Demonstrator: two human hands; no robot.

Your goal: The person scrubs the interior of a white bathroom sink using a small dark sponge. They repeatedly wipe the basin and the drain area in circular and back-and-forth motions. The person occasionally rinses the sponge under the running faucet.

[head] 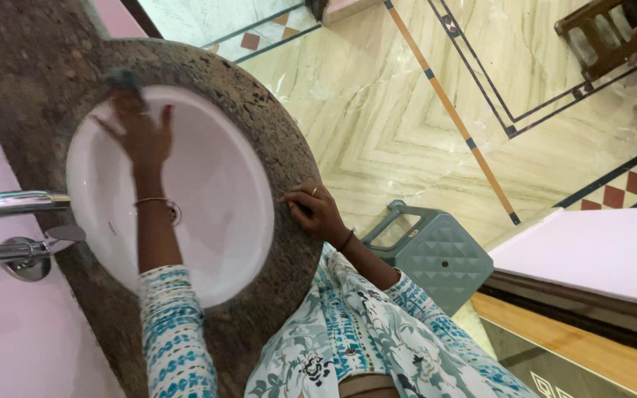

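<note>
My left hand (140,133) reaches into a white oval sink (215,191) and presses a dark blue-green scrubber (122,77) against the far rim of the basin. A thin bangle sits on that wrist. My right hand (317,211) rests on the near edge of the speckled stone counter (274,125), fingers curled over it, a ring on one finger. Both sleeves are patterned blue and white.
A chrome tap (9,204) and its lever (16,254) stick out from the pink wall at the left. A grey plastic stool (436,254) stands on the marble floor beside me. A pink-topped surface (591,250) lies at the right, and wooden furniture (613,33) at the top right.
</note>
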